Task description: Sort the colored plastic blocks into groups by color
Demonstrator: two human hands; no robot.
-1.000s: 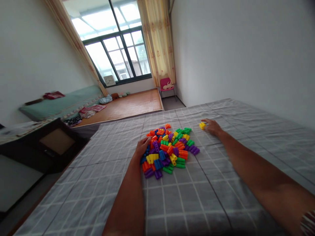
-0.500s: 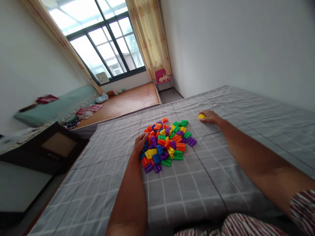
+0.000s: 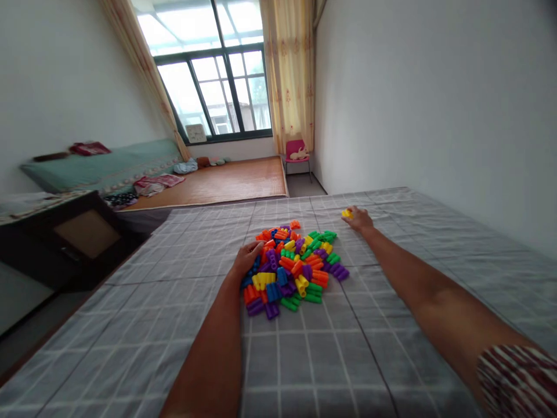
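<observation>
Daylight reaches me from the window point(image 3: 209, 78), whose upper panes glare almost white. The curtain point(image 3: 292, 78) beside it glows yellow, and the bed mat point(image 3: 235, 179) carries a pale sheen. My right hand point(image 3: 360, 219) looks slightly soft; the wide view stretches my sleeve point(image 3: 517, 377) toward the lower corner.

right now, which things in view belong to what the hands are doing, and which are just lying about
In use:
- small yellow plastic piece, held by the right hand
- heap of multicoloured tubular plastic pieces, the left hand at its edge
- grey cloth with white grid lines, underneath

Lying about:
- crumpled pink-and-white cloth on the brown mat
- pale soft toy on the pink metal-legged chair
</observation>
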